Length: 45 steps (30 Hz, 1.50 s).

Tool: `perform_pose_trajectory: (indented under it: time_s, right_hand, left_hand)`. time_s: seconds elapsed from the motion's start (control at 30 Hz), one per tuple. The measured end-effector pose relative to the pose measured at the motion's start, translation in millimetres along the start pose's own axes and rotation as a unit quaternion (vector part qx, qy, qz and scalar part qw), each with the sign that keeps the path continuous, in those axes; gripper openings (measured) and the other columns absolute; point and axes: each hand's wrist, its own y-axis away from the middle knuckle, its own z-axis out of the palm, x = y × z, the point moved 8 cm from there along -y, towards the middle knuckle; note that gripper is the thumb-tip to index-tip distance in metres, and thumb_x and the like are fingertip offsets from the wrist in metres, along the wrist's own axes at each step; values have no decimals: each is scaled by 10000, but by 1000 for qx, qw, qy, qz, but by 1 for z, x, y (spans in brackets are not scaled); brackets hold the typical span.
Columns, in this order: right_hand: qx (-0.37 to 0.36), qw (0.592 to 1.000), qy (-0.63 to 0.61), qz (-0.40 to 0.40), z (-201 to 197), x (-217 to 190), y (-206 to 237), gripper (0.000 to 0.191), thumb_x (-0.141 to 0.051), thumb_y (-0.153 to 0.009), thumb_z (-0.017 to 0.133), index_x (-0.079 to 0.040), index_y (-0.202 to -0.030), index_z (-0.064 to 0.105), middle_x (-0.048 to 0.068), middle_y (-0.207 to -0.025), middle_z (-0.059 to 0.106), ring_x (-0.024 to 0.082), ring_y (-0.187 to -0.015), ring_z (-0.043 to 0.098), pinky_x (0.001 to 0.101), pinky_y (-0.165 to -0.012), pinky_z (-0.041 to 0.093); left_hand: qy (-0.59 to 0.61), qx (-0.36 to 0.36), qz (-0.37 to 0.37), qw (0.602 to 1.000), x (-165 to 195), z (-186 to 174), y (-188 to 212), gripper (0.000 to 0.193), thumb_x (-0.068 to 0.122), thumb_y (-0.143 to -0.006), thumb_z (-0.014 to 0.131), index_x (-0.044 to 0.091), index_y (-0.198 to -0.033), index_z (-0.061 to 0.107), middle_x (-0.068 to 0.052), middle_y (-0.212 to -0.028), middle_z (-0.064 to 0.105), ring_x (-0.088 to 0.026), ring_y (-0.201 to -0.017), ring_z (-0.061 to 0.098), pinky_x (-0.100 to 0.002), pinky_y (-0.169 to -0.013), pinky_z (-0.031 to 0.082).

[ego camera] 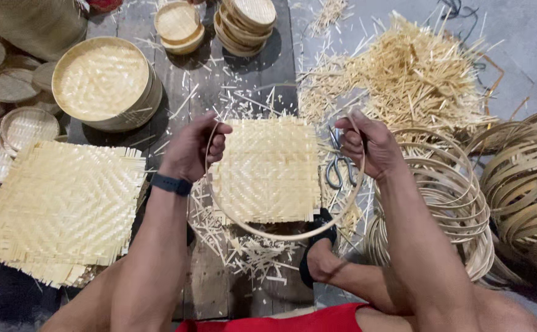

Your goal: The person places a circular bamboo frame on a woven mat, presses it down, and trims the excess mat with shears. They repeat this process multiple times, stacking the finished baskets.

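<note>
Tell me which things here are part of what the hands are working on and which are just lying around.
In hand:
- bamboo hoop, gripped by left hand and right hand
- small woven mat under the hoop

Lying about:
- scissors
- large woven mat
- finished round baskets
- pile of hoops
- heap of offcuts

Both hands are working inside a tight pocket. The left hand (pixel 191 147) and right hand (pixel 367 144) are each closing a grip on the bamboo hoop (pixel 280 235), and the small woven mat (pixel 268 169) is filling the space between them. Straight ahead, dark floor planks (pixel 185 80) are lying open apart from loose slivers, until the large round basket (pixel 105 83) and the stacked small trays (pixel 244 18) are closing that lane. Leftward, the big woven sheet (pixel 59 209) is blocking. Rightward, scissors (pixel 340 163) are lying just beside the right hand, with coiled hoops (pixel 459 203) and the splint heap (pixel 413 74) crowding beyond. A sandalled foot (pixel 317 252) is sitting below the hoop.
</note>
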Motion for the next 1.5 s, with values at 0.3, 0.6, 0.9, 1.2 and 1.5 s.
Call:
perform_pose_trajectory:
  time_s: [0.3, 0.6, 0.9, 1.2, 1.5]
  right_hand:
    - [185, 983, 16, 6, -34, 24, 1, 506, -456, -1027, 664, -166, -647, 499, -43, -509, 366, 90, -406, 320, 255, -333, 260]
    - [167, 982, -82, 10, -29, 56, -13, 483, -480, -1030, 555, -52, -879, 721, -64, -569, 333, 65, -470, 334, 231, -426, 285]
    - [166, 978, -120, -30, -55, 100, -36, 444, -453, -1042, 650, -136, -749, 545, -74, -558, 338, 60, -434, 324, 232, -368, 293]
    - [289, 877, 382, -32, -92, 149, -49, 252, -84, -883, 730, -5, -1122, 733, 104, -874, 755, 160, -747, 699, 304, -649, 562]
    - [306, 787, 535, -29, -106, 176, -45, 197, -111, -821, 823, 0, -981, 796, 128, -823, 770, 173, -721, 725, 308, -716, 569]
  left_hand:
    - [118, 61, 8, 991, -31, -47, -7, 455, 325, -1043, 605, 144, -645, 481, 50, -489, 386, -77, -377, 297, -241, -327, 221]
    - [277, 120, 35, 953, -84, -64, -16, 328, 253, -1018, 531, 48, -779, 624, -15, -587, 508, -118, -483, 415, -245, -425, 332]
    - [289, 94, 48, 951, -125, -104, -39, 382, 287, -1028, 646, 112, -696, 578, 20, -533, 443, -99, -432, 374, -233, -368, 292]
    - [-77, 367, 178, 910, -151, -173, -43, 131, 216, -931, 768, 113, -1012, 764, -9, -824, 713, -92, -673, 624, -227, -566, 500]
    - [-455, 338, 71, 821, -163, -198, -68, 276, 106, -724, 863, 53, -991, 816, -107, -833, 791, -161, -709, 736, -294, -706, 583]
